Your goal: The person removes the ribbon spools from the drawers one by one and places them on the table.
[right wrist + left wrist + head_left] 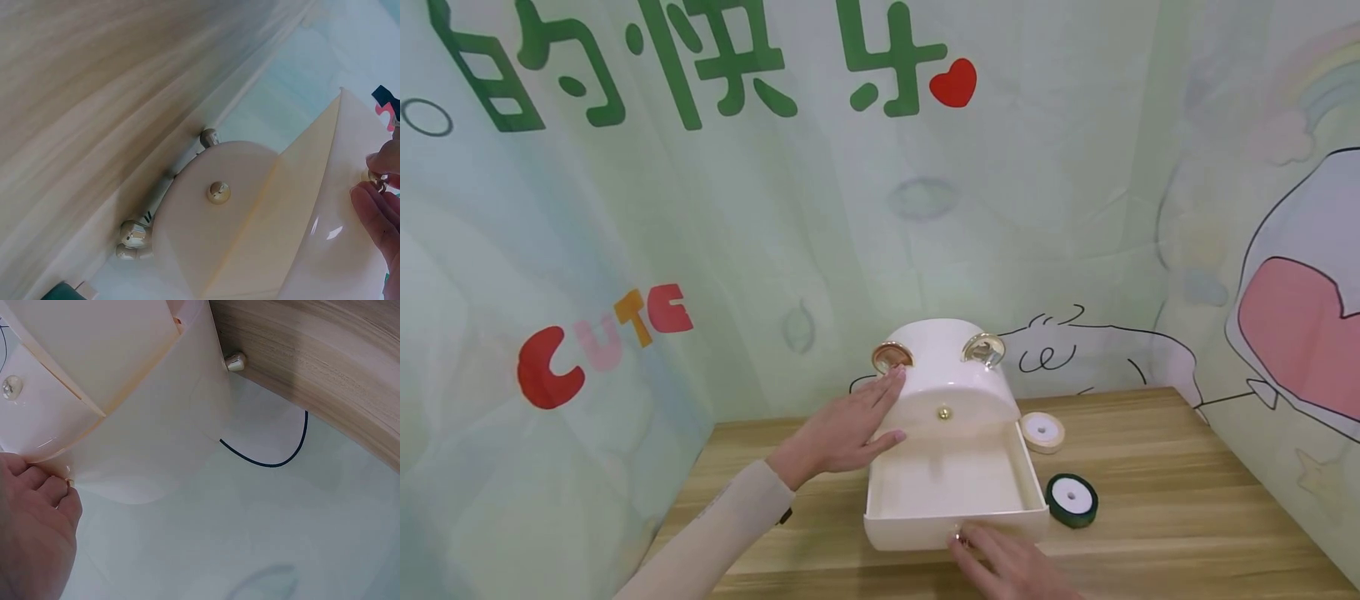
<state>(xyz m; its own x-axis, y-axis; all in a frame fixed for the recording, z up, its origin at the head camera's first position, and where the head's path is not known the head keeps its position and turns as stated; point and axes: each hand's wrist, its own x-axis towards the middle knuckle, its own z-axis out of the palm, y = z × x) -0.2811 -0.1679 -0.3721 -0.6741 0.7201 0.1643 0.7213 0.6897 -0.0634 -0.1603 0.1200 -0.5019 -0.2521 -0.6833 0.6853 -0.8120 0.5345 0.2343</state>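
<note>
A pale green and blue printed backdrop (835,233), with large green characters, a red heart and the word "CUTE" in coloured letters, hangs behind the white box (940,343). Beneath the box spreads a wood-grain desk (1165,475), in lighter and darker streaks. The box itself, glossy and rounded, stands at the rear of that desk, close to the backdrop. A cream drawer (955,479) juts from the front of the box toward the person, its pale floor in view. At the left of the box, the left hand (853,421) comes in from a beige sleeve and rests its fingers against the side, released rather than clenched, thumb held apart. In front of the box, the right hand (1011,568) pinches the drawer knob (375,179) between thumb and fingers. To the right of the box lie two spools: a dark green spool (1072,505) beside the drawer, and a cream spool (1042,435) farther back, just beside the body. High on the box sit two round gold pieces (983,351), one on either side. Low on its face is a small gold knob (944,413).
</note>
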